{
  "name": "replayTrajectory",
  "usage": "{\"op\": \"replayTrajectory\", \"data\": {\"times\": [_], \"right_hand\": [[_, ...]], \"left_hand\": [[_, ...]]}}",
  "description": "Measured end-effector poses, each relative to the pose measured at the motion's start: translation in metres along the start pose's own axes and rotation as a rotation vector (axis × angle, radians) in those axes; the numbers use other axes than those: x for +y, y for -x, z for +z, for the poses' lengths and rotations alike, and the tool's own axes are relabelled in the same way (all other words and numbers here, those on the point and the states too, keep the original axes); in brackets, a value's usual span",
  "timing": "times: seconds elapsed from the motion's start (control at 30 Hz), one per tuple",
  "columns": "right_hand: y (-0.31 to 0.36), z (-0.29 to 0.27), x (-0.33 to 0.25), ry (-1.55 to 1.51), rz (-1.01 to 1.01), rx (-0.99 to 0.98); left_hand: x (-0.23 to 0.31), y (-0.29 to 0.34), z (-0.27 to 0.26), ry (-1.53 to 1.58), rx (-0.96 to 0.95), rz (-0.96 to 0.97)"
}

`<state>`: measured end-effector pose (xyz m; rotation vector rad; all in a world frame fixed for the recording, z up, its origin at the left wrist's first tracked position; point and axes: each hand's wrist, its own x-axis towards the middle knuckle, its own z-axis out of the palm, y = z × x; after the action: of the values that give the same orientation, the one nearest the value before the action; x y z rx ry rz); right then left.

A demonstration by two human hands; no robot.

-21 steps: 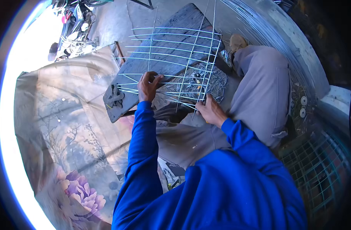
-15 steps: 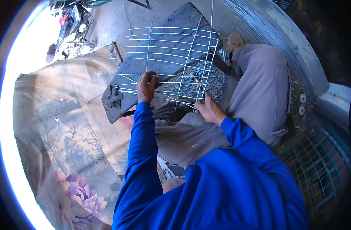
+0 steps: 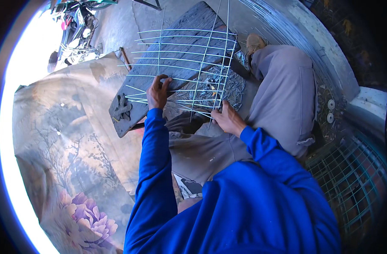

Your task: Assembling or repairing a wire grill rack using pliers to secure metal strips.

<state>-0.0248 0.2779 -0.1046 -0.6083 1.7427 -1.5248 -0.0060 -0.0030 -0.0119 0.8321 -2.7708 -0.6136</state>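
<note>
A grid of thin silvery wires (image 3: 180, 52) spans a dark wooden bench (image 3: 197, 17) in front of me. Long wires run away from me, with several cross wires over them. My left hand (image 3: 158, 94) is at the near left of the grid, thumb and fingertips pinched on a cross wire. Loose wire ends (image 3: 136, 95) stick out to its left, close together. My right hand (image 3: 228, 119) grips the grid's near right corner between thumb and fingers, where long and cross wires meet. The exact grip points are partly hidden by my fingers.
Cut metal pieces (image 3: 235, 86) lie heaped beside the bench. A dark grey twisted lump (image 3: 121, 109) rests on the bench's near left end. Floral cloth (image 3: 92, 216) spreads at left. Long wires (image 3: 282, 31) lie far right; a green mesh (image 3: 350, 182) is at right.
The cross wire by my left hand has shifted away from me, toward the other cross wires. My left hand has moved slightly the same way. My right hand keeps its place at the corner.
</note>
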Motion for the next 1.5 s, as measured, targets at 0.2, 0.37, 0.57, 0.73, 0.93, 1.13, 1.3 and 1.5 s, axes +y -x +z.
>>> {"op": "replayTrajectory", "data": {"times": [0.2,0.37,0.57,0.73,0.93,1.13,1.3,1.5], "right_hand": [[0.001,-0.005,-0.007,0.101,0.101,-0.121],[0.003,-0.004,-0.015,0.192,0.037,-0.067],[0.011,-0.003,-0.012,0.278,-0.081,0.082],[0.016,-0.019,-0.043,0.042,0.281,0.148],[0.028,-0.040,-0.042,-0.115,0.339,0.195],[0.047,-0.073,-0.092,-0.507,0.323,0.450],[0.056,-0.129,-0.129,0.020,0.109,0.296],[0.054,-0.156,-0.162,0.756,-0.033,0.084]], "left_hand": [[0.002,-0.006,0.003,-0.051,0.019,-0.034],[-0.003,-0.002,-0.002,0.031,-0.006,-0.048],[0.006,-0.002,0.004,0.112,-0.002,-0.061],[0.047,0.020,0.022,-0.066,0.210,0.134],[0.114,0.083,0.041,0.158,0.089,0.177],[0.151,0.139,0.049,0.164,0.029,0.093],[0.143,0.138,0.067,-0.056,0.023,0.106],[0.129,0.145,0.077,0.072,0.026,0.115]]}}
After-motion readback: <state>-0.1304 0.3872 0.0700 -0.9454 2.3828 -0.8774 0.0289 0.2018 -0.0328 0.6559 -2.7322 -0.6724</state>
